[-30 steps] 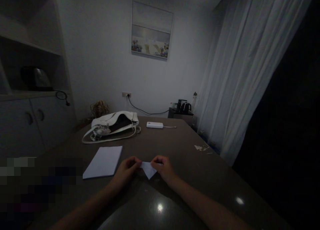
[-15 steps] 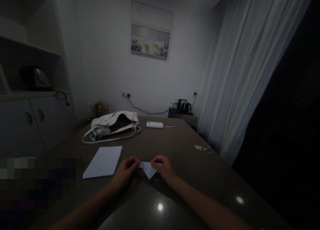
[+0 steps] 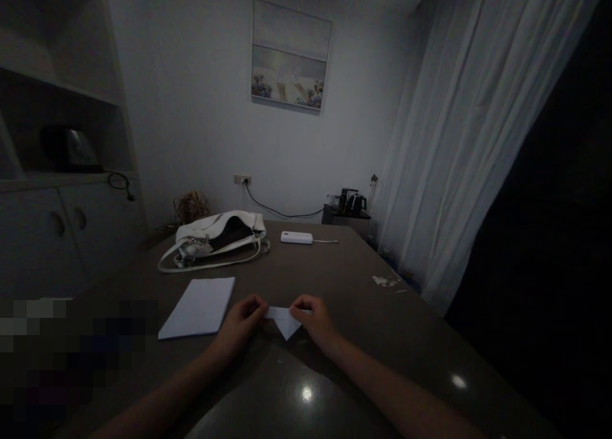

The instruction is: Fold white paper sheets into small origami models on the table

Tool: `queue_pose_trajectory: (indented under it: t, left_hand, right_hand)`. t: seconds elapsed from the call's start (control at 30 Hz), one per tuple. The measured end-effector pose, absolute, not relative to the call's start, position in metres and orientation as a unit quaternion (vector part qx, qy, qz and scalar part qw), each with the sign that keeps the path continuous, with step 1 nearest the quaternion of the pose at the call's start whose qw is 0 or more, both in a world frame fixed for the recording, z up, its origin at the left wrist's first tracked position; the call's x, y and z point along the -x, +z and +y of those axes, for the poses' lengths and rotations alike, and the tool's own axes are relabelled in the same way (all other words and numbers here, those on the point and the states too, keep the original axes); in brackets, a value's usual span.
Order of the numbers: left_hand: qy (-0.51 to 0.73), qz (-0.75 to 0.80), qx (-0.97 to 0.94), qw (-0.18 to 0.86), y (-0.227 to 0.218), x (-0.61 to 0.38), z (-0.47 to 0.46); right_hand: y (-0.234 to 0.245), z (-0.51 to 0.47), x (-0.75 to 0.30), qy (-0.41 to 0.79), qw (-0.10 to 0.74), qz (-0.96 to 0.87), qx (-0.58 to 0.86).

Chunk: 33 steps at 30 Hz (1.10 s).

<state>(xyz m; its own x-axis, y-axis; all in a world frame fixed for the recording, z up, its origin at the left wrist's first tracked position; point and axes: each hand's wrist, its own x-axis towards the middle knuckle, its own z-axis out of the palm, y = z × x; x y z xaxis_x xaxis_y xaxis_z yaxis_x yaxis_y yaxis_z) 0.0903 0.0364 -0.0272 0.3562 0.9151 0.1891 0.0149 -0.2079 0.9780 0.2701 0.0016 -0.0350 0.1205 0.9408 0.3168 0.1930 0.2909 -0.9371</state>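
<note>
A small folded piece of white paper, with a triangular point toward me, is stretched between my two hands just over the dark table. My left hand pinches its left end between thumb and fingers. On the right end, my right hand pinches it the same way. The fingers cover both ends of the paper. Left of my left hand lies a stack of white paper sheets, apart from the hand.
Farther back on the table lie a white handbag with its strap and a white power bank with a short cable. Pale scraps or marks show near the right edge. A white curtain hangs at the right.
Both hands keep their pinch on the folded paper and have hardly moved. The whole view has shifted very slightly.
</note>
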Motion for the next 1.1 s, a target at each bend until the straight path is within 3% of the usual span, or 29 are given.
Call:
queue_pose_trajectory:
  t: [1.1]
  left_hand:
    - [0.357,0.363,-0.721,0.470,-0.025,-0.090,0.033]
  right_hand:
    - [-0.030,-0.003,-0.267,0.365,0.541,-0.591,0.474]
